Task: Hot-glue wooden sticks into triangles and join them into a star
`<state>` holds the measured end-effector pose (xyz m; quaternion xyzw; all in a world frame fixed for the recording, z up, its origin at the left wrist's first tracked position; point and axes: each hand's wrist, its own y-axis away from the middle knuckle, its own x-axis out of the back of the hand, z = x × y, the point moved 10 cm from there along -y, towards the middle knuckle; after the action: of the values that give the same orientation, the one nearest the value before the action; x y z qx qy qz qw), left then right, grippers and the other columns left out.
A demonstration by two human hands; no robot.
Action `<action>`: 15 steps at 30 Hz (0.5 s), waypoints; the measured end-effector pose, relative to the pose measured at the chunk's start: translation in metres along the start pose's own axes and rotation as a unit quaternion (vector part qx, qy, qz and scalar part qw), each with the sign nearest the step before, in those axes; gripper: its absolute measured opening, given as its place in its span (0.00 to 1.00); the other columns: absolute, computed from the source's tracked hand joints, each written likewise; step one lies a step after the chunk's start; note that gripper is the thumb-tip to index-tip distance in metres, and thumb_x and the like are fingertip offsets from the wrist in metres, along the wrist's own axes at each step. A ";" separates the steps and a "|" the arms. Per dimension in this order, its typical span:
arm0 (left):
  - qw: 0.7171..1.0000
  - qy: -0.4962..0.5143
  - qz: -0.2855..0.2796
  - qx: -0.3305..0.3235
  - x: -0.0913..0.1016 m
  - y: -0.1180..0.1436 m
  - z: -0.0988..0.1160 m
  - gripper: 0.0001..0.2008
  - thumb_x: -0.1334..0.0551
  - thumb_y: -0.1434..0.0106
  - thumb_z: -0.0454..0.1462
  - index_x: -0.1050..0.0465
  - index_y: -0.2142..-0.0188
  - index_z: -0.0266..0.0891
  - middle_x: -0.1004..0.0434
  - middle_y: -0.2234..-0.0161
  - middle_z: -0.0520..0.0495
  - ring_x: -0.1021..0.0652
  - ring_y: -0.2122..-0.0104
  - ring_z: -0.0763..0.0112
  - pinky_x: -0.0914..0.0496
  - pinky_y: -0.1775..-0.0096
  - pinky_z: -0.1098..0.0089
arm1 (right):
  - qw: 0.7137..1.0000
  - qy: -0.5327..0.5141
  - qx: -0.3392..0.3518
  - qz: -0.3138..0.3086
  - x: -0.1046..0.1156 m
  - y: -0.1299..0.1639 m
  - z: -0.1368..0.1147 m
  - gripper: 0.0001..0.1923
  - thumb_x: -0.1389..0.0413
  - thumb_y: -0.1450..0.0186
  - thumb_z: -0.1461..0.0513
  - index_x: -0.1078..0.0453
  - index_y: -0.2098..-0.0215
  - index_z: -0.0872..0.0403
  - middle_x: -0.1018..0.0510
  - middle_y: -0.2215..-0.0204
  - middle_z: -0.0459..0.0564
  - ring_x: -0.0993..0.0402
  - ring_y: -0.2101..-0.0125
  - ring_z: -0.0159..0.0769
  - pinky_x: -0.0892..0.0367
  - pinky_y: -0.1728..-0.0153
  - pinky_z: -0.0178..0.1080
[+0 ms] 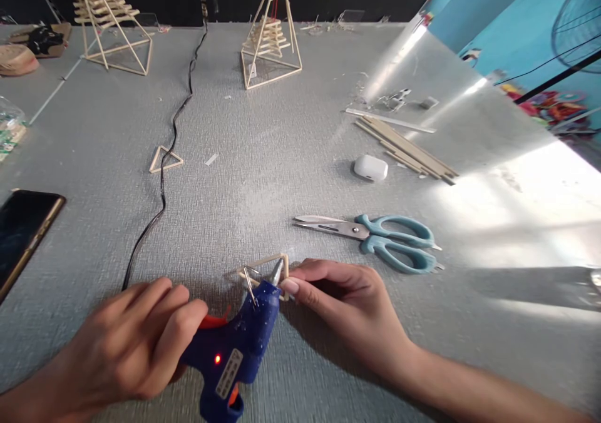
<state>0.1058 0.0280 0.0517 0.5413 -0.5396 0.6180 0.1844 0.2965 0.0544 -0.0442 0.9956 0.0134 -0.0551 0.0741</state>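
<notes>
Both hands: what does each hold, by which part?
Left hand: blue plastic glue gun, by its handle. Right hand: pale wooden triangle, by its right side.

The left hand (141,341) is curling its fingers (182,330) into a grip. The right hand (354,304) is pinching, its bare forearm (469,376) angling in behind.

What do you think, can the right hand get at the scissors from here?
Probably yes: nothing visible separates the scissors from the right hand, though it's holding the small stick triangle.
</notes>
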 end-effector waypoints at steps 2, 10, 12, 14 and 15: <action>1.000 -0.003 0.000 0.000 0.000 0.000 0.000 0.12 0.48 0.32 0.25 0.27 0.60 0.37 0.22 0.72 0.48 0.20 0.70 0.63 0.26 0.70 0.63 | 1.000 0.002 0.003 -0.001 0.000 0.000 -0.001 0.01 0.31 0.38 0.60 0.16 0.67 0.45 0.14 0.71 0.45 0.19 0.71 0.30 0.26 0.69 0.29; 1.000 -0.014 -0.006 -0.023 0.000 -0.006 0.003 0.09 0.46 0.30 0.25 0.28 0.62 0.34 0.23 0.75 0.48 0.20 0.74 0.63 0.28 0.74 0.63 | 1.000 -0.024 -0.015 -0.013 -0.003 0.001 0.004 0.02 0.31 0.37 0.61 0.16 0.66 0.45 0.14 0.69 0.46 0.19 0.69 0.32 0.25 0.67 0.32; 1.000 -0.014 -0.008 -0.025 0.001 -0.006 0.004 0.10 0.47 0.30 0.24 0.29 0.62 0.34 0.22 0.75 0.48 0.20 0.74 0.63 0.28 0.74 0.63 | 0.999 -0.037 -0.018 -0.014 -0.004 0.001 0.006 0.03 0.31 0.38 0.62 0.16 0.66 0.46 0.14 0.69 0.46 0.19 0.69 0.32 0.25 0.66 0.33; 1.000 -0.017 -0.008 -0.024 0.001 -0.006 0.005 0.11 0.47 0.30 0.24 0.28 0.62 0.34 0.21 0.74 0.48 0.19 0.74 0.62 0.27 0.74 0.63 | 0.998 -0.058 -0.024 -0.012 -0.004 0.002 0.008 0.02 0.31 0.38 0.61 0.16 0.66 0.46 0.14 0.69 0.46 0.19 0.68 0.33 0.25 0.66 0.34; 1.000 -0.019 -0.007 -0.024 0.000 -0.006 0.005 0.10 0.47 0.30 0.25 0.28 0.61 0.34 0.21 0.74 0.48 0.19 0.74 0.62 0.26 0.73 0.63 | 0.997 -0.065 -0.029 -0.011 -0.004 0.002 0.009 0.02 0.31 0.38 0.61 0.16 0.66 0.46 0.15 0.69 0.46 0.19 0.69 0.32 0.25 0.66 0.34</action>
<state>0.1130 0.0261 0.0539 0.5521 -0.5540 0.5931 0.1912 0.2920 0.0514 -0.0521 0.9872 0.0207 -0.1200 0.1031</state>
